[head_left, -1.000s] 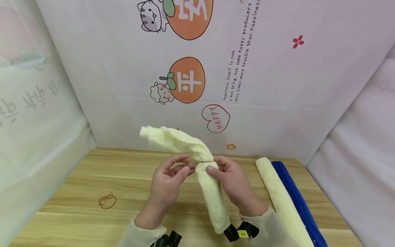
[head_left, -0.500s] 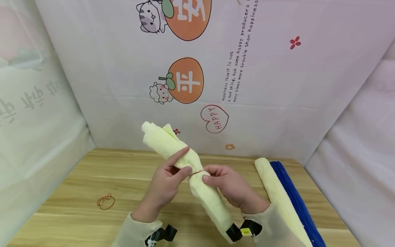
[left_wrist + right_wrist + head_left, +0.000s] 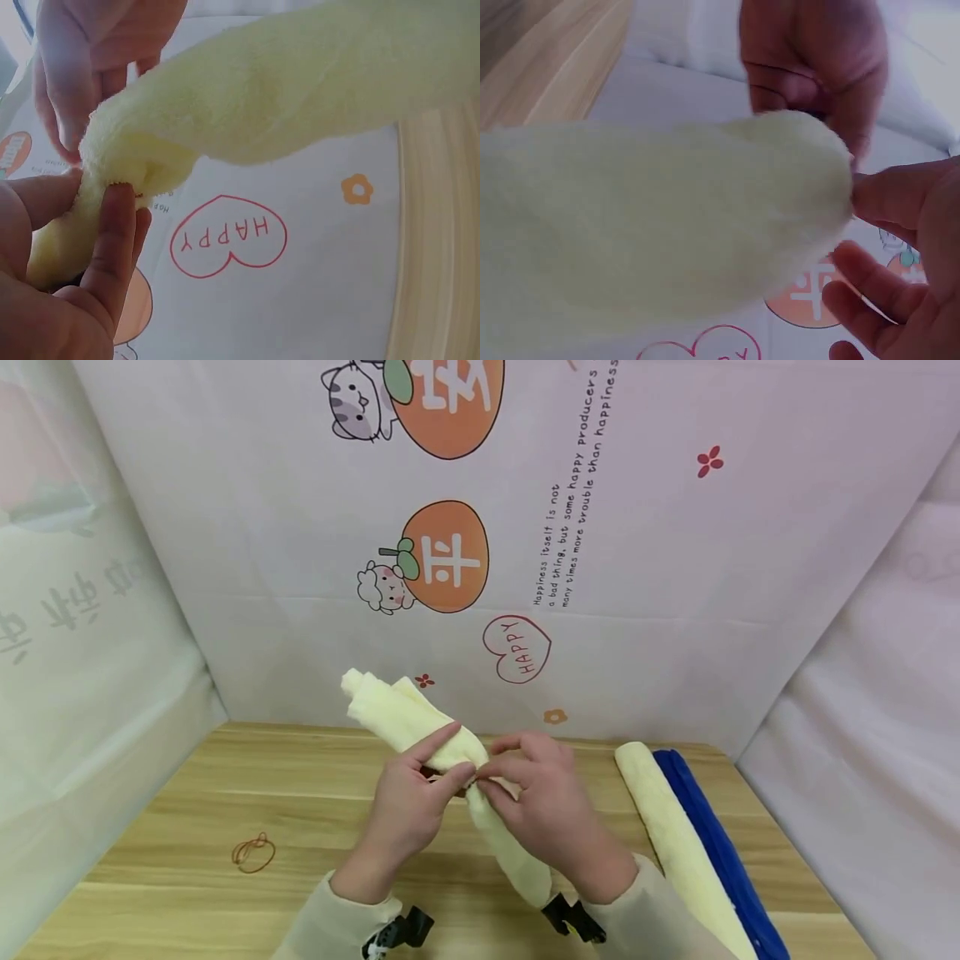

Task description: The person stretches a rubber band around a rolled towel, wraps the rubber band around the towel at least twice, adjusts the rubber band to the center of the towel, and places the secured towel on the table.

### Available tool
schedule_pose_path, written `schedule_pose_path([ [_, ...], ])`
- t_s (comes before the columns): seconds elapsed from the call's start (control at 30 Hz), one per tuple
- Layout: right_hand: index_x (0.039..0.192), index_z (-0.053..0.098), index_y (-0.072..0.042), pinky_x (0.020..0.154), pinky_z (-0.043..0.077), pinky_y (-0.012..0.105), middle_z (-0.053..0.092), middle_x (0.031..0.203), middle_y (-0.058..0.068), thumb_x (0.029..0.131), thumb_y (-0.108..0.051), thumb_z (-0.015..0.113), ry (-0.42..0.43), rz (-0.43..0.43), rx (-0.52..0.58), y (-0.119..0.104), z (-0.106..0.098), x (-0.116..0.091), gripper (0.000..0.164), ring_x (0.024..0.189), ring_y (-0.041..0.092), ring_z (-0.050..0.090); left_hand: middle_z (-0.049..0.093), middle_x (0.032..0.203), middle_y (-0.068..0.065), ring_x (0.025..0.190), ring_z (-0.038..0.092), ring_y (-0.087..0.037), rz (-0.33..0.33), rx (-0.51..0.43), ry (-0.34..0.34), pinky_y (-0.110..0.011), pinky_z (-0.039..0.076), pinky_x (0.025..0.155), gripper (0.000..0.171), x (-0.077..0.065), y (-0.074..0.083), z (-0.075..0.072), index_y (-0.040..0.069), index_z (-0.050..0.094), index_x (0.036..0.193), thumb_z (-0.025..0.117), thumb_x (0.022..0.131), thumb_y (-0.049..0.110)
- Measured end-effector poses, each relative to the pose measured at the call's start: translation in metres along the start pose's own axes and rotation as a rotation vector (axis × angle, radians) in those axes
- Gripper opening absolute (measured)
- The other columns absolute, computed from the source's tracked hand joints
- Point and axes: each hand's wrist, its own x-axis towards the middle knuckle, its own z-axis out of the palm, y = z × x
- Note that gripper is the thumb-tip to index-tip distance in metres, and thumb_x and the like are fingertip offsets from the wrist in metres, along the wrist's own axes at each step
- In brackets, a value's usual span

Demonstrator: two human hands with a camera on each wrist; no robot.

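A pale yellow towel, rolled long, hangs slantwise above the table and narrows at a pinched-in waist. My left hand grips it just beyond that waist, thumb on the near side and index finger laid along the roll. A thin reddish-brown rubber band round the waist shows only as a sliver under the left fingers in the left wrist view. At the waist, thumb and index finger of my right hand pinch the band, and the right hand's other fingers stay off the towel, as the right wrist view shows. The lower half of the roll passes behind my right hand.
On the left of the wooden table lies a loose reddish-brown rubber band. Another rolled yellow towel lies at the right, against a blue towel roll. A printed white cloth rises behind the table's back edge.
The towel's upper part has straightened out. My left hand has moved from beside the waist to a grip on the roll, and my right hand has gone from holding the towel to pinching the band.
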Motion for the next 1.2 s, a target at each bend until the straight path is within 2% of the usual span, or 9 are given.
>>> schedule_pose_path([
  [0.1, 0.086, 0.082, -0.019, 0.078, 0.038, 0.046, 0.066, 0.108, 0.005, 0.075, -0.013, 0.089, 0.027, -0.115, -0.104, 0.000, 0.003, 0.001, 0.014, 0.103, 0.026, 0.057, 0.063, 0.110, -0.022, 0.082, 0.067, -0.023, -0.045, -0.067, 0.021, -0.034, 0.059, 0.070, 0.050, 0.001, 0.001, 0.002, 0.007, 0.060, 0.138, 0.075, 0.090, 0.006],
  [0.3, 0.085, 0.083, -0.023, 0.078, 0.036, 0.047, 0.066, 0.107, 0.005, 0.076, -0.014, 0.088, -0.013, -0.156, -0.173, 0.001, 0.001, 0.005, 0.014, 0.105, 0.027, 0.055, 0.059, 0.122, -0.022, 0.084, 0.068, -0.024, -0.143, -0.195, 0.040, -0.037, 0.059, 0.068, 0.047, 0.003, 0.003, 0.002, 0.002, 0.062, 0.134, 0.074, 0.089, 0.001],
  [0.5, 0.079, 0.078, -0.024, 0.088, 0.037, 0.048, 0.061, 0.107, 0.004, 0.077, -0.010, 0.085, -0.126, -0.124, -0.129, 0.006, -0.001, 0.008, 0.016, 0.106, 0.028, 0.051, 0.058, 0.123, -0.023, 0.082, 0.068, -0.025, -0.177, -0.217, 0.049, -0.038, 0.060, 0.065, 0.045, 0.003, 0.006, 0.005, -0.001, 0.063, 0.131, 0.075, 0.087, -0.002],
  [0.7, 0.081, 0.069, -0.027, 0.098, 0.031, 0.050, 0.054, 0.114, 0.004, 0.084, -0.005, 0.078, -0.291, -0.069, -0.018, 0.013, -0.007, 0.007, 0.024, 0.116, 0.027, 0.044, 0.063, 0.114, -0.024, 0.078, 0.068, -0.022, -0.173, -0.235, 0.052, -0.037, 0.059, 0.063, 0.043, 0.005, 0.005, 0.005, -0.003, 0.064, 0.129, 0.074, 0.088, -0.003],
  [0.93, 0.083, 0.066, -0.030, 0.103, 0.026, 0.054, 0.050, 0.120, 0.000, 0.087, -0.010, 0.077, -0.417, -0.079, 0.052, 0.024, -0.015, 0.006, 0.024, 0.120, 0.025, 0.039, 0.064, 0.109, -0.025, 0.075, 0.069, -0.022, -0.185, -0.234, 0.053, -0.036, 0.059, 0.062, 0.042, 0.007, 0.005, 0.002, -0.003, 0.064, 0.129, 0.073, 0.088, -0.003],
  [1.03, 0.101, 0.069, -0.026, 0.104, 0.031, 0.055, 0.051, 0.126, 0.001, 0.092, -0.016, 0.073, -0.418, -0.020, 0.098, 0.025, -0.015, 0.005, 0.014, 0.122, 0.026, 0.042, 0.060, 0.119, -0.025, 0.078, 0.069, -0.023, -0.180, -0.245, 0.074, -0.036, 0.059, 0.064, 0.042, 0.008, 0.003, 0.001, -0.003, 0.063, 0.131, 0.072, 0.090, -0.001],
  [1.07, 0.113, 0.068, -0.024, 0.103, 0.034, 0.054, 0.052, 0.129, 0.001, 0.093, -0.021, 0.073, -0.424, 0.027, 0.119, 0.026, -0.015, 0.003, 0.021, 0.123, 0.026, 0.044, 0.057, 0.123, -0.024, 0.079, 0.069, -0.023, -0.174, -0.257, 0.087, -0.035, 0.059, 0.065, 0.042, 0.009, 0.003, 0.001, -0.002, 0.062, 0.131, 0.072, 0.090, -0.001],
  [1.13, 0.139, 0.054, -0.019, 0.097, 0.043, 0.050, 0.056, 0.128, 0.001, 0.092, -0.032, 0.073, -0.462, 0.136, 0.157, 0.026, -0.015, 0.000, 0.052, 0.116, 0.023, 0.052, 0.053, 0.129, -0.023, 0.082, 0.069, -0.025, -0.163, -0.282, 0.111, -0.035, 0.059, 0.067, 0.042, 0.010, 0.002, 0.000, -0.001, 0.062, 0.132, 0.072, 0.091, 0.000],
  [1.2, 0.154, 0.033, -0.018, 0.087, 0.050, 0.045, 0.061, 0.119, 0.000, 0.089, -0.039, 0.076, -0.522, 0.228, 0.184, 0.027, -0.013, -0.005, 0.080, 0.104, 0.019, 0.059, 0.052, 0.130, -0.023, 0.084, 0.069, -0.026, -0.152, -0.310, 0.128, -0.035, 0.059, 0.067, 0.043, 0.011, 0.002, -0.002, 0.000, 0.062, 0.133, 0.071, 0.091, -0.001],
])
